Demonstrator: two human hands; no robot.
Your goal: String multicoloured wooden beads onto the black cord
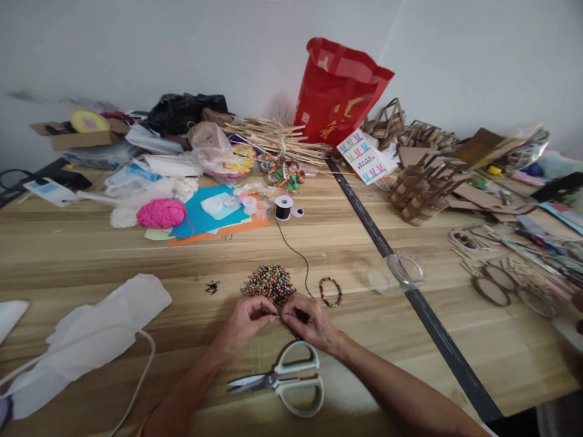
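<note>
My left hand (249, 318) and my right hand (312, 320) meet at the centre, fingertips almost touching. Each is pinched on the thin black cord (299, 254), which runs up to a black spool (283, 208). Just beyond the fingers lies a heap of small multicoloured beads (269, 283). A beaded bracelet (330, 292) rests right of my right hand. Scissors with pale handles (298, 379) lie below both hands, blades pointing left. A few short black pieces (212, 287) are left of the beads.
White sheet material (91, 340) and a pale cable lie at the left. Behind stand pink yarn (161, 213), blue sheets (200, 212) and a red bag (339, 91). Clear rings (405, 270) and small woven baskets (416, 194) are at the right. Part of another person's hand shows at the right edge.
</note>
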